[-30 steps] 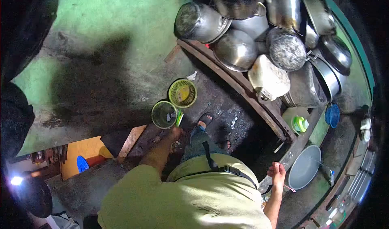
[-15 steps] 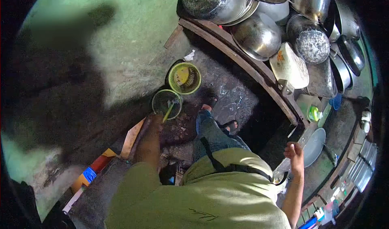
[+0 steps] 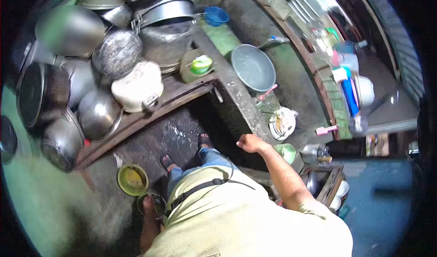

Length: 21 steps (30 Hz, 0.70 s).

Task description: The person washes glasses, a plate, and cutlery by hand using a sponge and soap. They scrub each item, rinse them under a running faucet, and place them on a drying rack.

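Note:
Low on the left, my left hand point(image 3: 148, 202) hangs over the dark round bin point(image 3: 159, 203) beside the yellow-green mesh basket point(image 3: 122, 179). Its fingers are blurred and dark, so I cannot make out what they hold. My right hand point(image 3: 248, 143) is curled closed in front of me with nothing visible in it, close to the concrete ledge point(image 3: 243, 109). Nearest to it are a stack of plates with food scraps point(image 3: 284, 122) and a light green bowl point(image 3: 286, 152).
Stacked metal pots point(image 3: 166, 43) and a white container point(image 3: 136, 86) fill a wooden-edged shelf point(image 3: 182, 97) at upper left. A grey basin point(image 3: 253, 68) sits in the washing area, with a blue basket point(image 3: 215, 16) behind. A pink brush point(image 3: 326, 130) lies on the far ledge.
My view has swung right, bringing the grey basin, plates and blue floor into sight. The green stick seen in the bin earlier no longer shows. My right hand is now more tightly curled.

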{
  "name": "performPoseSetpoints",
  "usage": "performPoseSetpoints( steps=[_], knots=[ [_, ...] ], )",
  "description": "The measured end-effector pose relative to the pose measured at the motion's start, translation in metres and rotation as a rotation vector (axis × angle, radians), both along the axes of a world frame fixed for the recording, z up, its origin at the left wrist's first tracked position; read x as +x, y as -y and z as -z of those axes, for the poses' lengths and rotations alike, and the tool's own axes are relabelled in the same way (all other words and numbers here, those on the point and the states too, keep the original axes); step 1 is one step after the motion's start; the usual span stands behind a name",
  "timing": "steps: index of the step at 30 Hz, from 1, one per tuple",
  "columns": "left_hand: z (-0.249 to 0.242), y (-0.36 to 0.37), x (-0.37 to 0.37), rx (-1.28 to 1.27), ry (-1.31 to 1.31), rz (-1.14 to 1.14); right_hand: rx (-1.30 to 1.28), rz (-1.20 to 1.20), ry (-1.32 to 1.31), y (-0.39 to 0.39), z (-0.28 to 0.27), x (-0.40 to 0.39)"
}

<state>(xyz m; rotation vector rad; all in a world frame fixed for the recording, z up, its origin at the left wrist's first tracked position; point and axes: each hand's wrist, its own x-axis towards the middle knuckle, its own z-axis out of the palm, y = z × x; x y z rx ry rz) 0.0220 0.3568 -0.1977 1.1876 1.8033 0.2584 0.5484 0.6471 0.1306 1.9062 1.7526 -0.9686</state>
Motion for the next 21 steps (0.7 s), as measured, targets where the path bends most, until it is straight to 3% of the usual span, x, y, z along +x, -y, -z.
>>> performPoseSetpoints(
  steps=[1, 2, 3, 5, 8, 13, 14, 15, 16, 17, 18, 19, 20, 21],
  knots=[
    [0.029, 0.007, -0.018, -0.03, 0.0, 0.19, -0.008, 0.053, 0.009, 0.008, 0.003, 0.014],
    [0.016, -0.064, -0.029, -0.067, -0.009, 0.377, -0.019, 0.103, 0.013, 0.013, 0.006, 0.033],
    [-0.018, -0.095, -0.017, -0.057, -0.032, 0.418, 0.033, 0.16, 0.002, 0.016, 0.006, 0.047],
    [-0.067, -0.147, 0.001, -0.336, 0.299, -0.527, 0.083, 0.231, -0.006, 0.011, -0.002, 0.074],
    [-0.125, -0.216, 0.013, -0.329, 0.286, -0.445, 0.151, 0.491, -0.084, -0.008, 0.006, 0.133],
    [-0.135, -0.29, 0.051, -0.208, 0.111, -0.403, 0.505, 0.86, -0.078, -0.032, 0.077, 0.271],
    [-0.116, -0.299, 0.049, -0.072, 0.207, -0.306, 0.597, 0.937, -0.073, -0.038, 0.083, 0.296],
    [-0.132, -0.317, 0.075, -0.061, 0.199, -0.285, 0.586, 1.063, 0.064, -0.046, 0.101, 0.318],
    [-0.149, -0.329, 0.102, -0.052, 0.187, -0.264, 0.619, 1.015, 0.042, -0.046, 0.118, 0.336],
    [-0.197, -0.352, 0.156, -0.086, 0.086, -0.242, 0.537, 1.007, -0.065, -0.055, 0.123, 0.343],
    [-0.201, -0.367, 0.175, -0.085, 0.07, -0.116, 0.455, 0.994, -0.172, -0.065, 0.128, 0.346],
    [-0.214, -0.382, 0.202, -0.052, 0.076, -0.022, 0.552, 0.808, -0.101, -0.07, 0.158, 0.347],
    [-0.229, -0.399, 0.231, -0.017, 0.085, 0.071, 0.42, 0.799, -0.181, -0.074, 0.162, 0.345],
    [-0.237, -0.417, 0.254, 0.011, 0.062, 0.181, 0.499, 0.777, -0.114, -0.077, 0.161, 0.34]
  ],
)
